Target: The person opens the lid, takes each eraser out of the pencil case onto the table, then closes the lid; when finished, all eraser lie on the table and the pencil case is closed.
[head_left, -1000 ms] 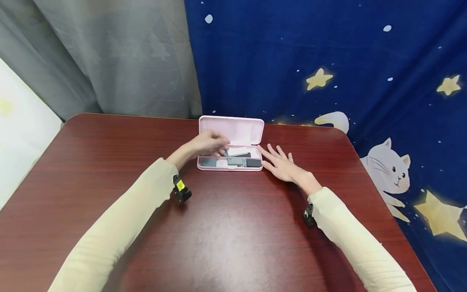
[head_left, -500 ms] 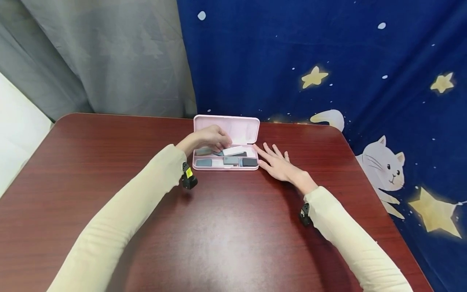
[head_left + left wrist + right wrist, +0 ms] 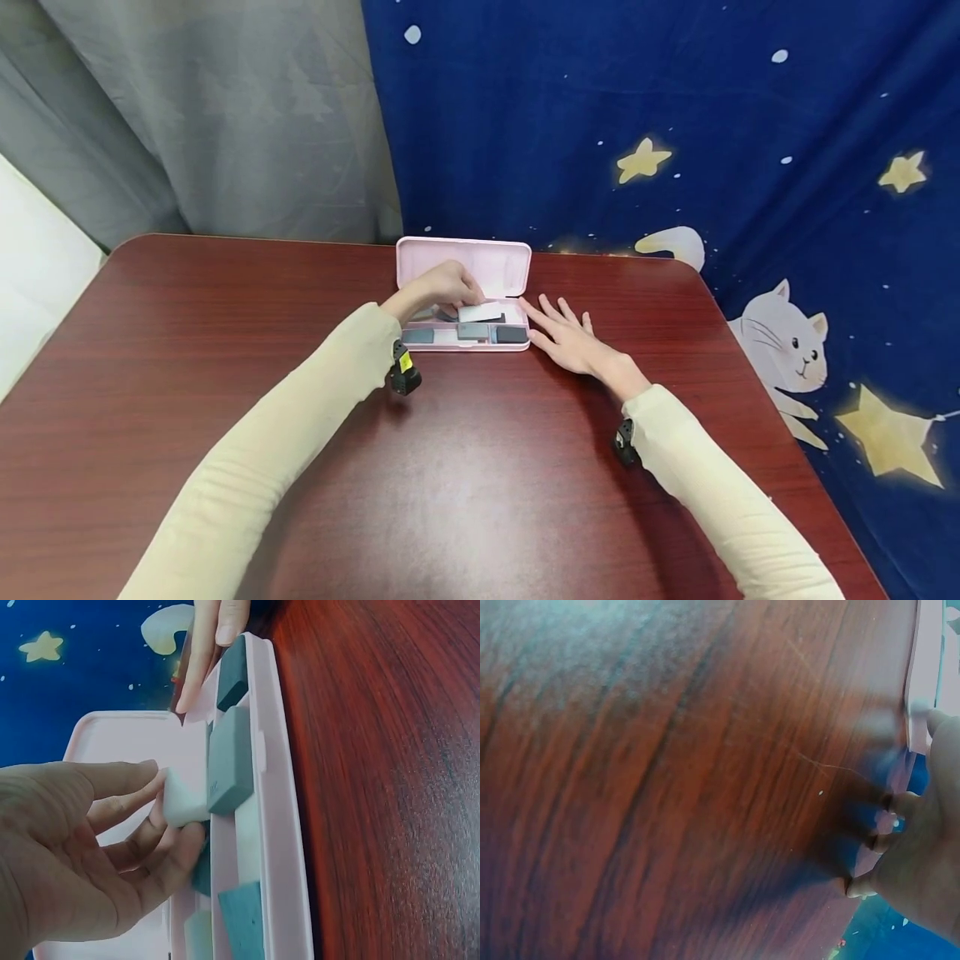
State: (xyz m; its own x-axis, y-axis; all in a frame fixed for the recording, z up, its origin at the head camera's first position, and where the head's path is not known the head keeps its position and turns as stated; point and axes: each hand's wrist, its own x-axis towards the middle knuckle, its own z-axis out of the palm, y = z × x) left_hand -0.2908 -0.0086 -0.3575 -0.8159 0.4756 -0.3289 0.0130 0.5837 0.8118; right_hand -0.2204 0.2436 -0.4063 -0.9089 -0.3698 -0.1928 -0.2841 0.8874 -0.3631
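Note:
An open pink pencil case [image 3: 498, 265] stands at the table's far side, its lid tilted back. Over its rear compartment, my left hand [image 3: 444, 286] pinches a white eraser [image 3: 185, 796] between thumb and fingers. The eraser's far end is partly hidden in the left wrist view by a grey-blue eraser [image 3: 231, 759] in the front compartment. Darker blue-grey blocks [image 3: 234, 673] lie at that compartment's right end, and another block [image 3: 244, 919] lies at its left. My right hand [image 3: 573, 343] has its fingers spread, with thumb and index at the case's right end.
The case rests on a reddish-brown wooden table [image 3: 465, 467]. Behind the table hang a grey curtain [image 3: 285, 125] and a blue curtain [image 3: 525, 125] with stars and a cat. More pale and dark pieces lie in the rear compartment, partly hidden by my left hand.
My left hand has moved right within the case and now grips the white eraser, which lay uncovered half a second ago. The right hand stays at the case's end. The head view has shifted slightly.

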